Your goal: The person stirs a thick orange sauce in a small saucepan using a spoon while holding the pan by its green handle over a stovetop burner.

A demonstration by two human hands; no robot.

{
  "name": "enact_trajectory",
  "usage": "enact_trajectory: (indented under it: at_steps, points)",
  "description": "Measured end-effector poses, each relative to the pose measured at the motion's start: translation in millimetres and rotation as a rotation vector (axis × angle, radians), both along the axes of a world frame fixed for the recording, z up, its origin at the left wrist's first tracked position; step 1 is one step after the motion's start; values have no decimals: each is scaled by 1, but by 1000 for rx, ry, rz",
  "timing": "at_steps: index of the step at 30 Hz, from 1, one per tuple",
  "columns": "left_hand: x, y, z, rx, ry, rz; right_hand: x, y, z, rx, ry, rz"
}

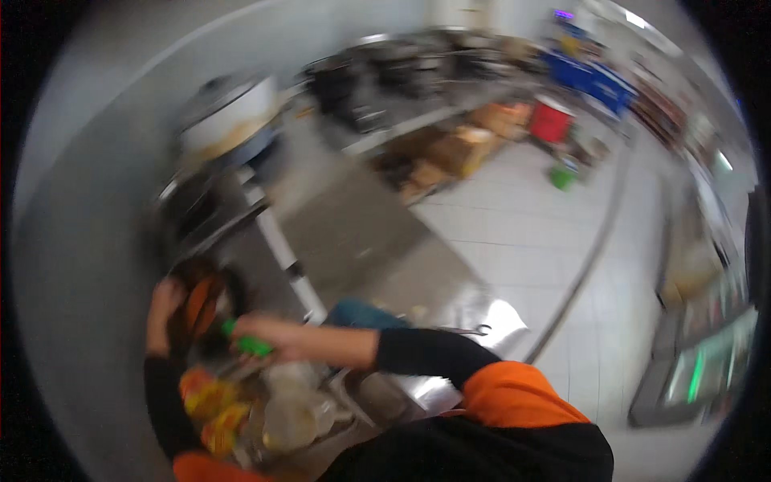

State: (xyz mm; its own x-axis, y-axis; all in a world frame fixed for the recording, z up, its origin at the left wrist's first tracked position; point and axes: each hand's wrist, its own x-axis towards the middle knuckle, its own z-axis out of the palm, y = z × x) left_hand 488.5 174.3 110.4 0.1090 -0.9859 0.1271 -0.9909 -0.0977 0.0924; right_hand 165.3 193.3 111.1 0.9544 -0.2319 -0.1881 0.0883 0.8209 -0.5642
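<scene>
The view is blurred. My right hand [274, 334] is closed around a bright green object [254, 346], perhaps a handle or a small bottle. Further left, my left hand [165, 298] reaches to the far side of a dark round vessel [232, 283] and overlaps its edge. Inside or on top of that vessel shows an orange-brown shape [202, 304], too smeared to name. The fingers of the left hand are blurred, so its grip is unclear. Just below my hands lie yellow and red packets [214, 403] beside pale translucent containers [292, 416].
A steel worktop [361, 235] runs away from me. A large white pot [232, 120] stands along the wall, with dark cookware [337, 81] beyond. A wrench-like metal tool [476, 330] lies at the worktop's edge. A red bucket [550, 120] stands on the tiled floor [506, 229].
</scene>
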Motion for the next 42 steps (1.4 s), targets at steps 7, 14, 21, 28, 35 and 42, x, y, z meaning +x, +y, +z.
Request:
enact_trajectory:
  at_steps: [7,14,21,28,35,42]
  points:
    - [-35,-16,34,47,-39,135,-24,-6,21,-41,87,-15]
    - [-47,0,23,244,48,219,-14,-1,20,-9,78,43]
    - [-48,4,-1,406,-63,182,-14,-1,20,-3,61,50]
    - [-65,19,20,243,-297,511,-5,-14,5,211,-2,87]
    - [-77,0,-8,197,-177,434,4,-16,3,261,-11,95]
    - [-98,16,14,329,-95,192,8,-20,4,447,-42,90]
